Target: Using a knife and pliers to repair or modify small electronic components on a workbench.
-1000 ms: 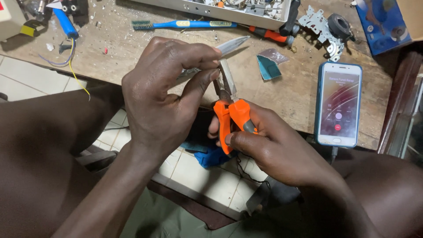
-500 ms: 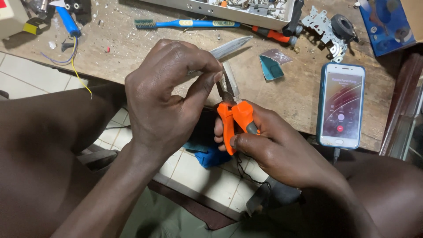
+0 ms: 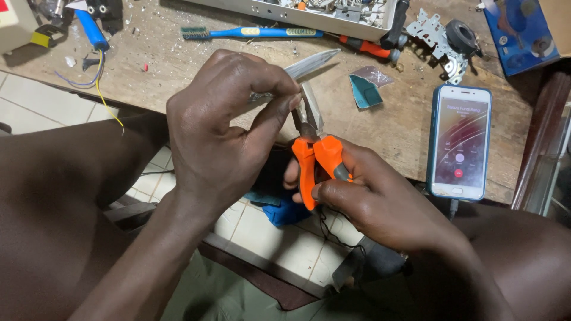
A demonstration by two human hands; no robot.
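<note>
- The right hand (image 3: 380, 205) is in the middle of the frame. Its fingers are closed tight around the orange handles of the pliers (image 3: 314, 157).
- The left hand (image 3: 229, 131) is just left of it. Its fingers pinch something small at the pliers' tip; it is too small to tell what.
- A knife blade (image 3: 309, 64) lies on the wooden desk (image 3: 392, 119) just behind the hands.
- A phone (image 3: 459, 141) lies at the right, and a blue toothbrush (image 3: 250, 32) lies at the top.

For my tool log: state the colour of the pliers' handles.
Bright orange handles with grey tips, clearest in the head view.
</note>
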